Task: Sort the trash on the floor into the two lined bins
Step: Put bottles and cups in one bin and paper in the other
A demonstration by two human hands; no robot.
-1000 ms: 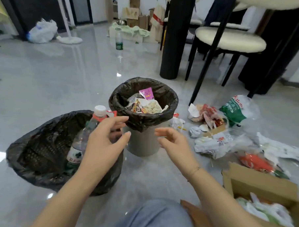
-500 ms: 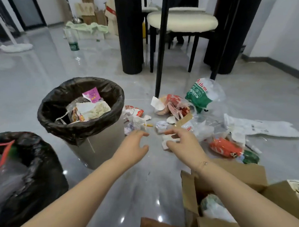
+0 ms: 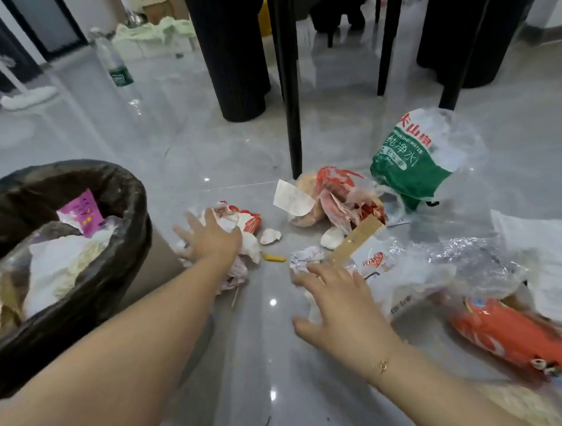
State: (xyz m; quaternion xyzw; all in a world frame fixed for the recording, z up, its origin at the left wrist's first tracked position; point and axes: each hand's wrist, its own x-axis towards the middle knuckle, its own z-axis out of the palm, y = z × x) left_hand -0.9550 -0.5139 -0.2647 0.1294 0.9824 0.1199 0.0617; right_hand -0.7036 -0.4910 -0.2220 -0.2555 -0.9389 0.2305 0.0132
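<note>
A: Left hand [image 3: 212, 239] spread flat, palm down, resting on the crumpled white-and-red wrapper pile [image 3: 240, 224] just right of the lined bin [image 3: 124, 238]. Fingers straight, nothing gripped yet.

B: Right hand [image 3: 337, 299]?

A: Also open, fingers splayed, empty. Fingertips at the near edge of the crumpled paper ball [image 3: 305, 257]. Touching or just short, cannot tell.

B: Which target first?

A: Probably the pile. Already under the left palm, so no reach left, only a curl of the fingers. Pile runs roughly near-to-far, from the bin's foot out past the fingertips. Bin directly to the left of that hand, close, so short carry.

B: And the ball?

A: Straight ahead of the right fingertips, slightly left. Small, roundish, no real long axis. Right hand plainly nearer to it than the left.

B: Anything in the way?

A: Yellow scrap [image 3: 274, 258] between the two hands, on bare floor. Cardboard strip [image 3: 357, 237] just right of the ball, leaning on the clear plastic bags [image 3: 438, 271]. Likely to drag if the right hand sweeps wide. Second bin not in view.
</note>
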